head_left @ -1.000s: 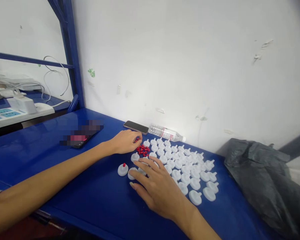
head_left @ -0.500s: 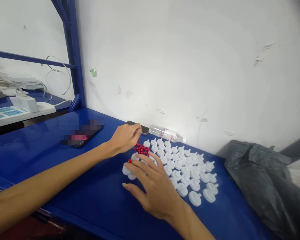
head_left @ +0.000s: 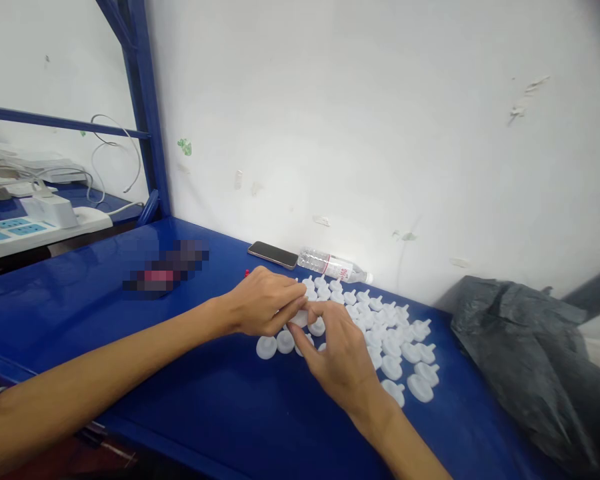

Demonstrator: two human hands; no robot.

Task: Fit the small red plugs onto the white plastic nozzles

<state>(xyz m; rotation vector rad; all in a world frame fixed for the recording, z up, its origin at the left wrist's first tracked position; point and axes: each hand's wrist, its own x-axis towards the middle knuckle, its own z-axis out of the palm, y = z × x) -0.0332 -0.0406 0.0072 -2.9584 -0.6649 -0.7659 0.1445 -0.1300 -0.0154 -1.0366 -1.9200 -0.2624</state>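
Note:
My left hand (head_left: 269, 301) and my right hand (head_left: 341, 341) meet over the near left of a group of white round plastic pieces. Between their fingertips shows one white round piece (head_left: 299, 319), gripped by my right thumb and fingers. The fingers of my left hand are pinched together at its top, and what they hold is hidden. Several more white round pieces (head_left: 393, 367), many with a short stem, lie to the right, and a few (head_left: 267, 347) lie just below my hands. Behind my left hand a small red cap (head_left: 247, 273) peeks out; the other red caps are hidden.
A black phone (head_left: 273, 255) and a clear plastic bottle (head_left: 330, 265) lie along the wall. A blurred-out dark object (head_left: 167, 270) is on the blue table (head_left: 220, 407) at left. At right lies a dark plastic bag (head_left: 520, 353). A power strip (head_left: 45, 230) is at far left.
My left hand has come down and right from near the phone to meet my right hand. The right hand has closed on a white round piece. The red-capped piece has left its place at front left.

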